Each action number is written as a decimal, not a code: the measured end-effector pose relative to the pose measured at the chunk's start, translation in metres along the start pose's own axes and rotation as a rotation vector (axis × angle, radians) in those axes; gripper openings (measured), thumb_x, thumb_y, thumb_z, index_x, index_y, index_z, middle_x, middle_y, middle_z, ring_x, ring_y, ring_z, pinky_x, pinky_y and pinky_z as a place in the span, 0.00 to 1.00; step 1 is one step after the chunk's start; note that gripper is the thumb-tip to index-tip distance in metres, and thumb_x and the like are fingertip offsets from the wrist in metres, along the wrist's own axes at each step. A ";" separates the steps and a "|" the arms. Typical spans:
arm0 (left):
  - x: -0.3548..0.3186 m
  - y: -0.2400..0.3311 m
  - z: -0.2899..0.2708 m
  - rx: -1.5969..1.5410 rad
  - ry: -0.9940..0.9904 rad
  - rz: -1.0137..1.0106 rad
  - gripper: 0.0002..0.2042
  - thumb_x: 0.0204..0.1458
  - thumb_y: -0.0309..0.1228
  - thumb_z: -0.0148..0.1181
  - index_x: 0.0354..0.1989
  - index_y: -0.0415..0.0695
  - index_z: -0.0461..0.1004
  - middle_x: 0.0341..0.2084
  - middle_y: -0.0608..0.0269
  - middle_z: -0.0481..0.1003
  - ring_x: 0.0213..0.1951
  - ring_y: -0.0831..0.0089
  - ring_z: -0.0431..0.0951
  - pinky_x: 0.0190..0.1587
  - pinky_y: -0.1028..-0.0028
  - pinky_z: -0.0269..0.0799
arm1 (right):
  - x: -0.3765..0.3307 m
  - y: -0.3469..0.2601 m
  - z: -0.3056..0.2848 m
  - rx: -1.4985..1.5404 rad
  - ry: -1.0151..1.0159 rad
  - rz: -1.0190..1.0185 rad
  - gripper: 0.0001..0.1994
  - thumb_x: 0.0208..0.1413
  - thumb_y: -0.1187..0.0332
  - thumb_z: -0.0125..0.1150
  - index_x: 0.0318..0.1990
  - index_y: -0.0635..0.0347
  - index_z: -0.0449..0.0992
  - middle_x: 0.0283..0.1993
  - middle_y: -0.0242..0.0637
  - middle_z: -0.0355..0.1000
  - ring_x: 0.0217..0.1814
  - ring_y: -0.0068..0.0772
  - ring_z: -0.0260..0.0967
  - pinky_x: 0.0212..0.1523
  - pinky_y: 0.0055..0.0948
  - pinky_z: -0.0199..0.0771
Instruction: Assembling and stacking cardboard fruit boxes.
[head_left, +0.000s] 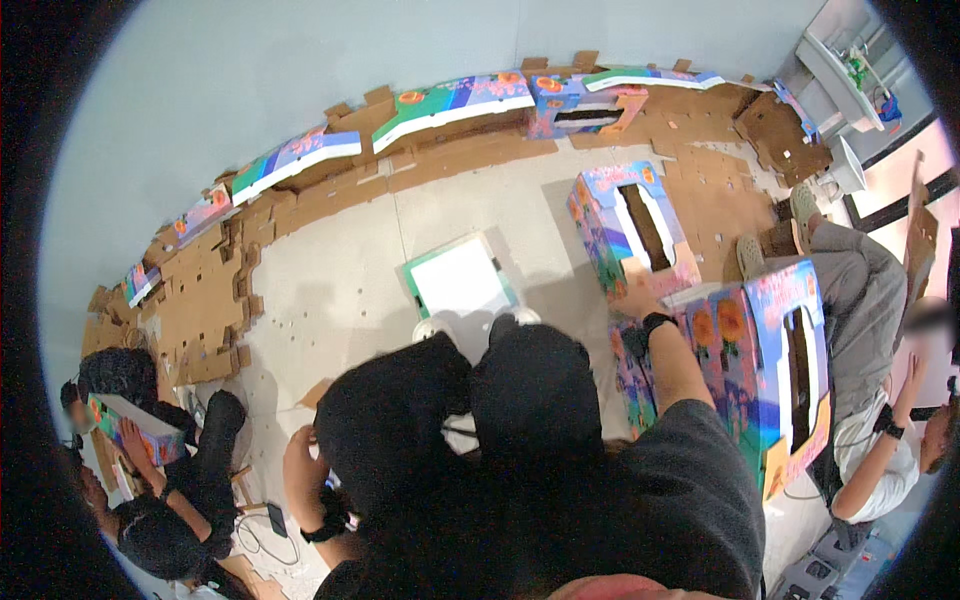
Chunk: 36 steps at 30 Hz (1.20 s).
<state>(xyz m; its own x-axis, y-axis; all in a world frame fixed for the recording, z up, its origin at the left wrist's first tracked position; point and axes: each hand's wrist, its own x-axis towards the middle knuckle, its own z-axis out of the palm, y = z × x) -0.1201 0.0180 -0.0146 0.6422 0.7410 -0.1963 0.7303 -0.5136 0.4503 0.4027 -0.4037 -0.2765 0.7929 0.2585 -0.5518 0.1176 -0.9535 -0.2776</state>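
Note:
My right arm reaches forward, and my right hand (638,297) is closed on the near edge of a printed cardboard box (612,235). That box is blue, purple and orange, with a long open slot in its upper face. Nearer to me, under and beside my forearm, is a row of similar boxes (735,340), the closest with its slot facing up. Down beside my left thigh is my left hand (302,465). Its fingers are partly hidden by the dark trouser leg, so its grip cannot be made out. A white panel with a green border (460,280) lies on the floor before my feet.
Flattened brown cardboard (195,300) and printed box pieces (455,105) line the wall. At the left, a seated person holds a box (140,425). Another person in grey trousers (865,290) sits at the right. A phone with a cable (277,519) lies at lower left.

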 end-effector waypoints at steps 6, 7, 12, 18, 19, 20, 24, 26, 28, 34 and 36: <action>0.034 0.023 0.002 -0.078 -0.067 -0.069 0.12 0.53 0.30 0.58 0.43 0.39 0.77 0.38 0.46 0.79 0.43 0.50 0.79 0.46 0.60 0.72 | 0.042 -0.010 -0.024 -0.205 -0.006 0.111 0.33 0.44 0.43 0.68 0.50 0.61 0.78 0.57 0.55 0.72 0.61 0.46 0.69 0.60 0.43 0.68; 0.038 0.024 0.004 -0.082 -0.084 -0.076 0.11 0.53 0.30 0.58 0.43 0.39 0.77 0.38 0.46 0.79 0.43 0.50 0.79 0.46 0.60 0.72 | 0.046 -0.009 -0.020 -0.282 0.084 0.178 0.40 0.42 0.42 0.71 0.58 0.62 0.71 0.61 0.54 0.68 0.64 0.47 0.66 0.62 0.45 0.66; 0.057 0.026 0.013 -0.081 -0.135 -0.086 0.11 0.52 0.29 0.58 0.43 0.39 0.77 0.38 0.46 0.79 0.43 0.50 0.79 0.46 0.61 0.72 | 0.066 -0.001 -0.008 -0.133 0.250 0.435 0.61 0.37 0.45 0.77 0.72 0.66 0.44 0.66 0.49 0.60 0.71 0.51 0.54 0.68 0.53 0.55; 0.065 0.030 0.019 -0.074 -0.113 -0.027 0.11 0.52 0.28 0.59 0.42 0.39 0.77 0.37 0.47 0.79 0.43 0.51 0.79 0.46 0.61 0.72 | 0.060 -0.045 -0.032 -0.139 0.451 0.221 0.58 0.37 0.40 0.73 0.70 0.68 0.51 0.60 0.55 0.65 0.69 0.56 0.53 0.67 0.55 0.50; 0.064 0.032 0.019 -0.072 -0.096 -0.009 0.11 0.52 0.28 0.59 0.42 0.39 0.77 0.37 0.47 0.79 0.43 0.51 0.79 0.46 0.61 0.72 | 0.058 -0.061 -0.042 -0.118 0.460 0.195 0.58 0.37 0.40 0.73 0.70 0.68 0.51 0.60 0.55 0.65 0.69 0.56 0.53 0.67 0.55 0.50; 0.062 0.033 0.018 -0.071 -0.079 0.010 0.11 0.52 0.28 0.59 0.42 0.39 0.77 0.37 0.47 0.79 0.43 0.51 0.79 0.46 0.61 0.72 | 0.057 -0.076 -0.053 0.006 0.486 0.153 0.57 0.34 0.39 0.74 0.68 0.68 0.57 0.55 0.54 0.68 0.66 0.55 0.58 0.65 0.53 0.54; 0.045 0.037 0.009 -0.031 0.045 0.045 0.11 0.50 0.26 0.60 0.42 0.39 0.78 0.36 0.49 0.80 0.42 0.53 0.79 0.45 0.62 0.73 | 0.036 -0.126 -0.086 0.706 0.474 -0.088 0.39 0.37 0.50 0.76 0.55 0.67 0.73 0.45 0.42 0.76 0.48 0.40 0.74 0.52 0.39 0.70; 0.031 0.035 0.002 0.035 0.151 0.117 0.12 0.48 0.25 0.64 0.42 0.38 0.77 0.35 0.51 0.80 0.41 0.57 0.80 0.44 0.64 0.74 | 0.012 -0.147 -0.093 1.294 0.332 -0.235 0.29 0.48 0.63 0.71 0.56 0.67 0.72 0.48 0.37 0.75 0.48 0.28 0.73 0.49 0.28 0.72; 0.013 0.031 -0.004 0.010 0.250 0.125 0.14 0.49 0.26 0.64 0.44 0.38 0.76 0.36 0.51 0.80 0.41 0.56 0.80 0.45 0.63 0.74 | -0.024 -0.168 -0.093 1.405 0.231 -0.376 0.30 0.49 0.63 0.71 0.58 0.67 0.71 0.49 0.38 0.75 0.48 0.29 0.73 0.50 0.28 0.72; -0.045 0.015 -0.024 -0.101 0.459 0.139 0.35 0.50 0.25 0.65 0.68 0.43 0.59 0.46 0.50 0.77 0.47 0.55 0.77 0.51 0.61 0.71 | -0.158 -0.227 -0.117 0.839 0.484 -0.782 0.37 0.48 0.61 0.70 0.66 0.64 0.64 0.49 0.44 0.71 0.53 0.37 0.70 0.58 0.36 0.69; -0.062 0.011 -0.032 -0.114 0.545 0.207 0.36 0.49 0.25 0.65 0.69 0.43 0.58 0.47 0.48 0.76 0.48 0.54 0.77 0.53 0.61 0.70 | -0.216 -0.227 -0.134 0.400 0.729 -0.865 0.40 0.42 0.59 0.71 0.66 0.58 0.66 0.48 0.45 0.69 0.55 0.43 0.68 0.62 0.41 0.63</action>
<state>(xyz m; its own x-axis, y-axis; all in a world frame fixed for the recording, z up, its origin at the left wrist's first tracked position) -0.1595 -0.0201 0.0309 0.5343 0.7614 0.3673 0.5542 -0.6435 0.5280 0.2851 -0.2641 0.0106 0.7099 0.5178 0.4773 0.6866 -0.3581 -0.6327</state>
